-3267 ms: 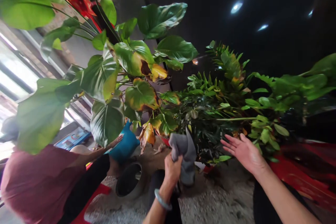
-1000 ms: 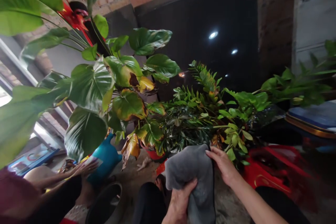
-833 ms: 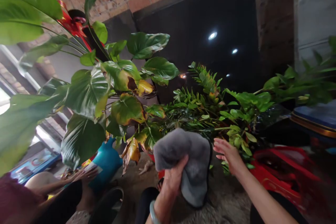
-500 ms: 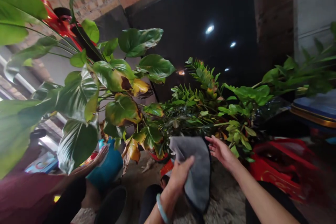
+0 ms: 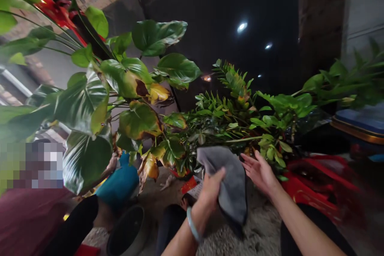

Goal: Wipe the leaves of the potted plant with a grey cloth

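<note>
Sitting at the far left, a co-worker in a maroon top (image 5: 27,224) is reaching a hand (image 5: 112,164) under a large-leaved plant (image 5: 90,104); a teal watering can (image 5: 120,182) is standing just beside that hand, and a dark empty pot (image 5: 127,230) is lying on the gravel floor (image 5: 261,236). A red printed card (image 5: 192,187) is showing near the pot base, its writing too small to read. The left hand (image 5: 210,192), braceleted, is clenching its grip on a grey cloth (image 5: 231,184), which is hanging below the small-leaved plant (image 5: 240,124). The right hand (image 5: 259,170), grip released and palm open, is hovering just beside the cloth's right edge, under the foliage.
</note>
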The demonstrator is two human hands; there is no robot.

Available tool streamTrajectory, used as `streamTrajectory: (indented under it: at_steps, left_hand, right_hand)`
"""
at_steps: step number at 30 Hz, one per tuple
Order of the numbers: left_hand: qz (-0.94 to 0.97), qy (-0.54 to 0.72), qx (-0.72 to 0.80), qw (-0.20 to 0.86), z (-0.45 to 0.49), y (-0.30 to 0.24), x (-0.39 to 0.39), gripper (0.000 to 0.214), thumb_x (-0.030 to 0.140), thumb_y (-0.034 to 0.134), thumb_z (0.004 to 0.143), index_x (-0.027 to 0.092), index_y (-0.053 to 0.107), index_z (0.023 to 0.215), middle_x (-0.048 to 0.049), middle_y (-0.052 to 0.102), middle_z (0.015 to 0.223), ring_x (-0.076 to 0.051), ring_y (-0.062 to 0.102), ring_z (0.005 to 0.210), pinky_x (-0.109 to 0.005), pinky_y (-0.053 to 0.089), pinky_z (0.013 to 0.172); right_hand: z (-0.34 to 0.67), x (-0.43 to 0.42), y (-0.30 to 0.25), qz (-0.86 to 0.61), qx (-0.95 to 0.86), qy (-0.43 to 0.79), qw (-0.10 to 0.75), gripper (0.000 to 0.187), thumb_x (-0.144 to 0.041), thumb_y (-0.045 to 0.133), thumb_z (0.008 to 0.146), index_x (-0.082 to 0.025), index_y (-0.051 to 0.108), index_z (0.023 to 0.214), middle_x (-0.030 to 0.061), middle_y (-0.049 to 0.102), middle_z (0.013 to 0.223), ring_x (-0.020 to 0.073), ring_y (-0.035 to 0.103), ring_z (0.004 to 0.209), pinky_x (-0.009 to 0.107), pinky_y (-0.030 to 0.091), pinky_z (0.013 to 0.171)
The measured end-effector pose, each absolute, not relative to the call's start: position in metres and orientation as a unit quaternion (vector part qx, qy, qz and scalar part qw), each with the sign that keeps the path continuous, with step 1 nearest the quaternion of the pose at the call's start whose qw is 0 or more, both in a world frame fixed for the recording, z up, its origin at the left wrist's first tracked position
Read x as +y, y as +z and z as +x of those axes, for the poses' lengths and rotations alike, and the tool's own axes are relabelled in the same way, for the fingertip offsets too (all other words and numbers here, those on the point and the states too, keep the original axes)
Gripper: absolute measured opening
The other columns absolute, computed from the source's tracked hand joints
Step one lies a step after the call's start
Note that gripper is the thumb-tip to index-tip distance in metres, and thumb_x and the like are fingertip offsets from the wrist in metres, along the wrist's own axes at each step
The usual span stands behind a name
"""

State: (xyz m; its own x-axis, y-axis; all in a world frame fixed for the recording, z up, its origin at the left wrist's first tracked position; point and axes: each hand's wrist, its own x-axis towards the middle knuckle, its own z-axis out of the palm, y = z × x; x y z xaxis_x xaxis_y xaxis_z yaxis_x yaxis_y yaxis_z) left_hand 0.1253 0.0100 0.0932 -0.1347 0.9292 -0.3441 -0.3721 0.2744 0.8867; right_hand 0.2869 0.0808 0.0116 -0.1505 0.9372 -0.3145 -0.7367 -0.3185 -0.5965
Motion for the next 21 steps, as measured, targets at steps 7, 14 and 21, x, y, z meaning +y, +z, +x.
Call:
streamTrajectory:
  at_steps: [7,14,21]
  left_hand:
    - [0.409,0.527,0.468,0.58,0.104,0.131,0.001,0.052,0.029,0.092,0.05,0.016,0.076,0.097,-0.0096,0.079,0.104,-0.034,0.068,0.11,-0.043,0.051,0.103]
    - [0.291,0.59,0.504,0.56,0.128,0.097,0.025,0.046,0.031,0.089,0.053,0.014,0.075,0.093,-0.0115,0.079,0.096,-0.032,0.072,0.097,-0.044,0.055,0.094]
    - [0.385,0.527,0.498,0.571,0.099,0.101,-0.008,0.047,0.029,0.093,0.043,0.016,0.076,0.086,-0.0101,0.079,0.095,-0.034,0.071,0.1,-0.046,0.052,0.099]
  right_hand:
    - [0.29,0.079,0.009,-0.341,-0.151,0.74,0.559,0.04,-0.053,0.057,0.083,-0.02,0.072,0.099,0.0154,0.076,0.107,0.0332,0.061,0.123,0.046,0.048,0.104]
    - [0.293,0.082,0.001,-0.313,-0.147,0.763,0.547,0.045,-0.058,0.057,0.082,-0.018,0.073,0.098,0.0165,0.077,0.101,0.0334,0.065,0.118,0.048,0.05,0.101]
    - [0.294,0.083,-0.003,-0.329,-0.143,0.763,0.538,0.041,-0.054,0.052,0.087,-0.02,0.073,0.1,0.0151,0.077,0.103,0.0327,0.068,0.112,0.048,0.052,0.097]
